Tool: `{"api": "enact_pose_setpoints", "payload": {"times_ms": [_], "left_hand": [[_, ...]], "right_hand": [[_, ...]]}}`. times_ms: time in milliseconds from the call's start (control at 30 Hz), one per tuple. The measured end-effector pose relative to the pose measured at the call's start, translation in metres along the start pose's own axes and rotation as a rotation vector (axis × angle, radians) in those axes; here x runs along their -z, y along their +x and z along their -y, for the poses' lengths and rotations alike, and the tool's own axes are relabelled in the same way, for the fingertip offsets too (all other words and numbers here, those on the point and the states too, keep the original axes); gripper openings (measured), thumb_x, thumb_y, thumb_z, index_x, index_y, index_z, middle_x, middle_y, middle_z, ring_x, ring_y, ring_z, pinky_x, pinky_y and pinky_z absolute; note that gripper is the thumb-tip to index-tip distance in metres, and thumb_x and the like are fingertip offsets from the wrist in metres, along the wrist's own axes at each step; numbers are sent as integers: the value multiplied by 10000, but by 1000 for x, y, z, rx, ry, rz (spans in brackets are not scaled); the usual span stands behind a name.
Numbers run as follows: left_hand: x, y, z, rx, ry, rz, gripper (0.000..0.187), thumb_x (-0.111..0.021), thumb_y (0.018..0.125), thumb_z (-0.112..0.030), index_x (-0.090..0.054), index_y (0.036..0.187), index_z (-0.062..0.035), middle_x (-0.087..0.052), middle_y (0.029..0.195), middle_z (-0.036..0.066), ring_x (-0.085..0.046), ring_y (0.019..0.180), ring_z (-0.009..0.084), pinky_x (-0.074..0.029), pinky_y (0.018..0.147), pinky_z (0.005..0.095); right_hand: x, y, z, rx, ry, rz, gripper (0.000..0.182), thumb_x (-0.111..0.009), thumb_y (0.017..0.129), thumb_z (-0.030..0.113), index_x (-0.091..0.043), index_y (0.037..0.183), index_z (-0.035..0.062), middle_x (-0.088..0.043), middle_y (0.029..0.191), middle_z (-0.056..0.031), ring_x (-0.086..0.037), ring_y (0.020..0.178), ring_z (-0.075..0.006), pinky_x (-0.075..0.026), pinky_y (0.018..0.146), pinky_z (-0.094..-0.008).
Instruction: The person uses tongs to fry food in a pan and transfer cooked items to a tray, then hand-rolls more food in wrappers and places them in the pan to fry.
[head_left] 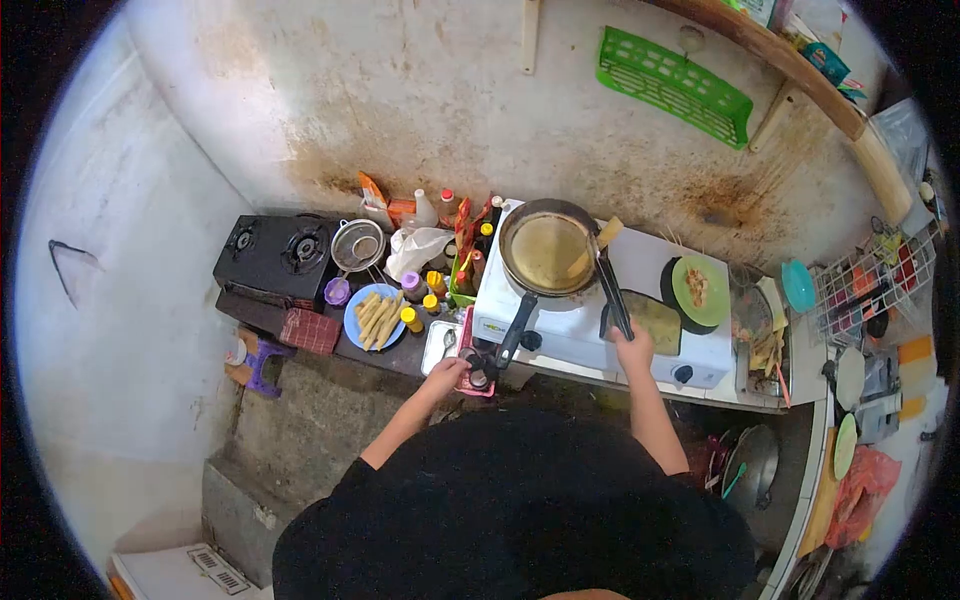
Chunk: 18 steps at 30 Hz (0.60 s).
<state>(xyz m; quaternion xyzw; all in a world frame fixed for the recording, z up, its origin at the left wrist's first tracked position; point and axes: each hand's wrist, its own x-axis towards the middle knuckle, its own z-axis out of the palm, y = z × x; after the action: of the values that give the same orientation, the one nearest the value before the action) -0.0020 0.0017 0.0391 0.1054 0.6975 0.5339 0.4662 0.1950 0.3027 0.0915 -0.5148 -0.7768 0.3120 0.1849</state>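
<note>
My right hand is closed around black-handled tongs, whose tan ends spread at the right rim of a frying pan. Yellowish oil covers the pan's bottom, and its black handle points toward me. At the left, my left hand has its fingers closed at a small dark object over a pink tray; I cannot tell what that object is. Beside this hand lies a white tray with a spoon on it. Pale, uncooked-looking rolls fill a blue plate.
The pan sits on a white stove. Right of it, a green plate holds food pieces. Yellow-capped bottles, a strainer and a black stove stand at left. A green rack hangs on the wall.
</note>
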Motion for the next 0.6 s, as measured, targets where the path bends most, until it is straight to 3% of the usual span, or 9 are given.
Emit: {"api": "enact_pose_setpoints", "payload": {"times_ms": [67,167,267,300,600], "left_hand": [[-3,2,-2,-1,18,8,219,-457,841,-213,-556,885,-22,-527,665,15,-473,522,94,-379,461,228],[-3,13,6,-6,51,18,222,-465,845,-240,-561,894,-46,-518,679,7,-442,505,86,-343,425,228],[1,23,19,-8,33,27,220,-471,842,-239,-560,875,-40,-531,693,6,-456,531,85,-359,457,223],[1,21,17,0,33,22,221,-473,842,-239,-560,871,-38,-534,697,7,-460,539,86,-363,466,223],[7,17,27,-54,32,14,217,-466,842,-232,-560,862,-37,-540,693,2,-467,546,83,-372,476,222]], "right_hand": [[-2,9,-5,35,-1,1,370,-629,701,249,-583,995,30,-620,818,-132,-582,766,-276,-430,707,-323],[-5,30,-14,92,214,85,301,-625,716,221,-598,941,23,-569,663,-61,-534,569,-204,-421,528,-312],[17,37,7,-294,437,306,214,-626,720,191,-594,849,23,-454,577,1,-410,446,-119,-308,369,-271],[29,28,27,-309,465,284,169,-625,723,192,-569,770,39,-422,563,5,-338,399,-92,-213,324,-239],[53,34,22,-530,546,528,184,-610,751,202,-533,812,45,-513,646,-11,-343,429,-80,-252,334,-207]]}}
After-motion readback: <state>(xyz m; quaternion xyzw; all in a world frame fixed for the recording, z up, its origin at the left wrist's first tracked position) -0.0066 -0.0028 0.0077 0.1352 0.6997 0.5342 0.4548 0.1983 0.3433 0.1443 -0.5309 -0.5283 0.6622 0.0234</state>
